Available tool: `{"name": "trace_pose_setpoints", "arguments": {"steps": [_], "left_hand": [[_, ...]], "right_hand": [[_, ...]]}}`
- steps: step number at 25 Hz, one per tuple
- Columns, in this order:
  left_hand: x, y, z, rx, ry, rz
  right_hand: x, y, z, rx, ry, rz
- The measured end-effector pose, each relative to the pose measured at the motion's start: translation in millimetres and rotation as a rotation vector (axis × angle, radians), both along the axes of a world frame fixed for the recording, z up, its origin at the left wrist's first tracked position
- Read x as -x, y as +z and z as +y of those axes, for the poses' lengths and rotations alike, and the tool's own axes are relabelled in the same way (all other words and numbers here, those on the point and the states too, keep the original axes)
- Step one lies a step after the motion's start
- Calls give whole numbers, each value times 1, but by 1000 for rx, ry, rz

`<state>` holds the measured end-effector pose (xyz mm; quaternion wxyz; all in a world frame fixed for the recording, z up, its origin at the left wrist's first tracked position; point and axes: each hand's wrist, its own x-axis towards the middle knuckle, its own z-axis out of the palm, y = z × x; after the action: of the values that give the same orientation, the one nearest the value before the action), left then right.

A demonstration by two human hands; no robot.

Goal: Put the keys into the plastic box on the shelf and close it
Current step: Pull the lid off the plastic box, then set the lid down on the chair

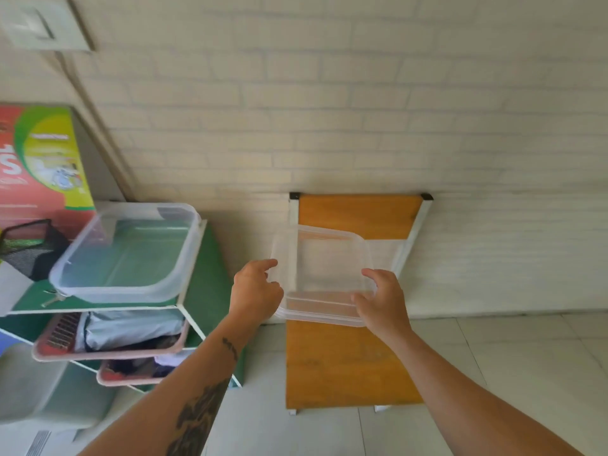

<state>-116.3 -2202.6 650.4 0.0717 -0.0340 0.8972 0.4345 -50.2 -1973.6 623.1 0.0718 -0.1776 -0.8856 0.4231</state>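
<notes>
A clear plastic box stands open on the green top of the shelf at the left. I see nothing in the box. A metal key lies on the shelf top just in front of the box's near left corner. Both hands hold a clear plastic lid in the air to the right of the shelf. My left hand grips its left edge and my right hand grips its near right corner. The lid is tilted, with its far edge up.
An orange folding table leans against the white brick wall behind the lid. Pink trays with bags fill the lower shelf levels. A black mesh basket and a colourful carton stand at the back left of the shelf top.
</notes>
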Motion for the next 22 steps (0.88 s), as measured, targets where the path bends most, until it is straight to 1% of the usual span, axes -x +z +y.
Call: {"name": "trace_pose_setpoints", "arguments": {"steps": [7,13,17,22], "left_hand": [[-8,-104,57,31,-34,-277],[3,-211,85,-14,-18,-476],[6,-270,96,5,-26,-525],[2,-315,100,41,-76,-547]], "right_hand": [[-19,-97,47,87,-88,-222],[-7,-189,66,18,-134,-304],[9,-242,73,-47,-127,-334],[19,-288,80,-77,-85,-398]]}}
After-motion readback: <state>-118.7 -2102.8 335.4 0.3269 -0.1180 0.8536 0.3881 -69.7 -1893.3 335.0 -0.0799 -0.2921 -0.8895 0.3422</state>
